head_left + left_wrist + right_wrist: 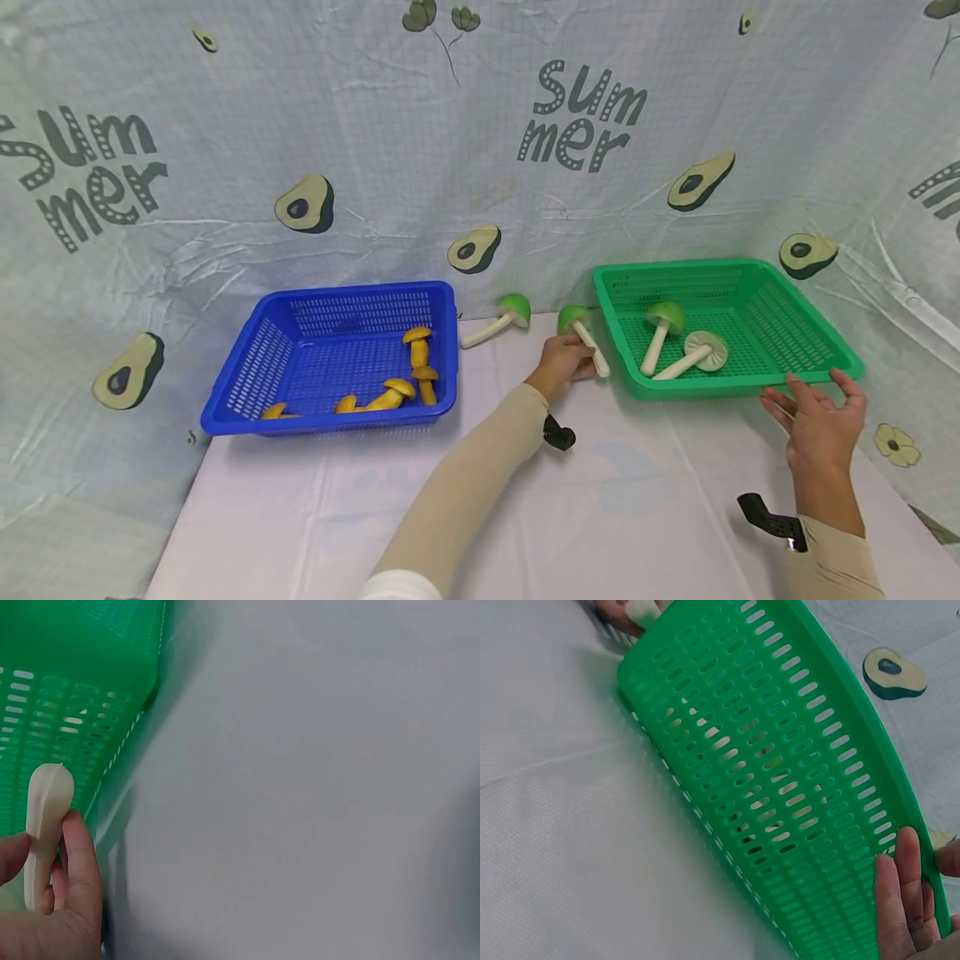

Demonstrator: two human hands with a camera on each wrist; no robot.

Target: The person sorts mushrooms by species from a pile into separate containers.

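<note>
My left hand [561, 367] pinches the pale stem of a toy mushroom [596, 354] with a green cap, just left of the green basket [750, 385]. In the left wrist view, thumb and fingers hold that stem [49, 795] close to the basket's wall. With my right hand [823, 425] I grip the basket's front rim near its right corner; fingers [908, 859] lie against the outer wall. Inside the basket are two more green-capped mushrooms, one cap up [665, 317] and one showing its white underside [707, 352]. Another green-capped mushroom [514, 308] lies on the table.
On the left stands a blue basket [330, 423] with several yellow-brown toy mushrooms [399, 393] in it, partly hidden by its front wall. A white cloth covers the table [600, 517]. Behind hangs a curtain [420, 150] printed with avocados and lettering.
</note>
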